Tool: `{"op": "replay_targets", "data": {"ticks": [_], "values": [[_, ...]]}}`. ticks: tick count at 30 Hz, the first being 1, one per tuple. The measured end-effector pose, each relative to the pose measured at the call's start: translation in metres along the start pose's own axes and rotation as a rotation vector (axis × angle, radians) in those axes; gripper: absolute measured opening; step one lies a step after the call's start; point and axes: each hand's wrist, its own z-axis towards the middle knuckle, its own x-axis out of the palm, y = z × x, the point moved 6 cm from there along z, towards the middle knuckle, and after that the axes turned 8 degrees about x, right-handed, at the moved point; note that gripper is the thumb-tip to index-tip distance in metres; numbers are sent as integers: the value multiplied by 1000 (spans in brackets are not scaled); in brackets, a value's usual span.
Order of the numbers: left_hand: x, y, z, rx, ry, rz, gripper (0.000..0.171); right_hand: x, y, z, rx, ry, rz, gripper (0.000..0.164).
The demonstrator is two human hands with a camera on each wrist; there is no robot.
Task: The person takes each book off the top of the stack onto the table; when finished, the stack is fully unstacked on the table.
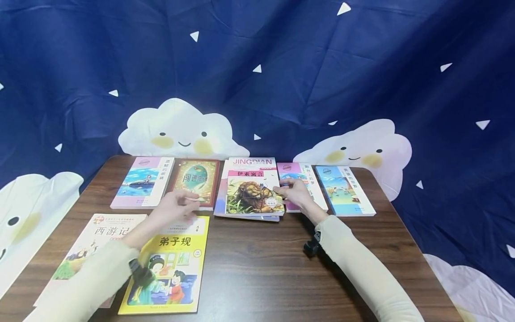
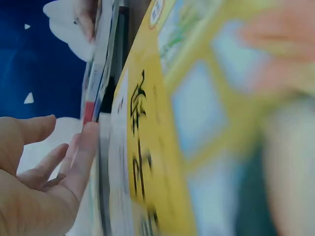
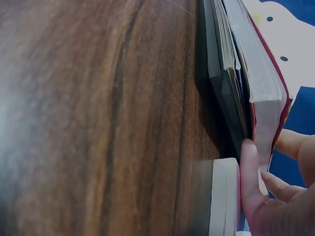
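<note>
A picture book with a lion on its cover (image 1: 253, 197) lies on top of a larger book marked JINGDIAN (image 1: 251, 162), in a stack at the middle back of the table. My right hand (image 1: 295, 192) grips the lion book by its right edge. In the right wrist view, fingers (image 3: 251, 172) sit against the thick block of pages. My left hand (image 1: 175, 210) hovers with loosely bent fingers between a red-framed book (image 1: 209, 170) and a yellow book (image 1: 177, 268). Nothing is between those fingers in the left wrist view, where the yellow book (image 2: 142, 123) lies beside the hand.
A book with a whale scene (image 1: 141, 181) is at the back left. A pink book (image 1: 314, 197) and a blue one (image 1: 346, 192) lie to the right of the stack. A pale book (image 1: 108, 223) is at the front left. A dark blue cloth (image 1: 257, 89) hangs behind the wooden table (image 1: 273, 277).
</note>
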Motion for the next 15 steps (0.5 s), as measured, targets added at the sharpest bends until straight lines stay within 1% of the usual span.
{"op": "replay_targets", "data": {"ticks": [3,6,10,15], "values": [[14,-2,22,-10,6,-60,49,1,2,0,1,-23,-24,54],[24,-3,39,-21,-2,-111,48,2,3,2,7,-35,-40,55],[34,-2,55,-23,-21,-109,44,4,3,3,29,-21,-35,55],[41,2,67,-36,-35,-86,44,4,4,4,63,30,-43,57]]}}
